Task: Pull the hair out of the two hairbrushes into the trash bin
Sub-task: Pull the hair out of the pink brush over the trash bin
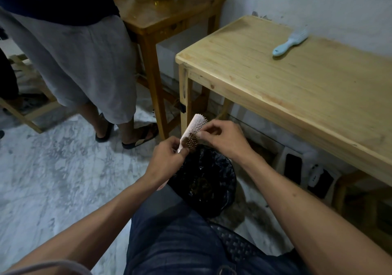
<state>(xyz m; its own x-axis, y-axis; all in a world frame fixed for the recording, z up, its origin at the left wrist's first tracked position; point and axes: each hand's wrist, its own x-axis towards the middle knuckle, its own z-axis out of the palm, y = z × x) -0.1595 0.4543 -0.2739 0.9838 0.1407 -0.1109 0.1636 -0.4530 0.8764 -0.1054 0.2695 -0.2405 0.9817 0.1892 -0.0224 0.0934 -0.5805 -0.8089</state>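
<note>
The pink hairbrush (194, 129) is held bristles-up, tilted away from the person, directly above the black-lined trash bin (206, 181). A mat of brown hair (191, 142) still sits among the bristles on the half of the head nearest the handle, while the far end of the head looks mostly bare. Judging from that, this brush is partly cleaned and the rest of the tangle has yet to come out. Brownish clumps show on the liner inside the bin, so some hair appears to have gone in already.

The left hand (167, 161) is closed around the handle of the pink brush just below the bristled head, thumb on top, steadying it. The right hand (222, 138) comes in from the other side, with thumb and forefinger pinched together at the edge of the bristles, right against the hair mat; whether strands are actually caught between the fingertips is too small to tell.

Well away from both hands, up and to the right, the blue hairbrush (290, 41) lies flat on the light wooden table (297, 88). Whether it carries hair cannot be made out at this range, so it may remain to be done

Another person stands to the left, beyond the bin, near a darker wooden table (167, 14)
</note>
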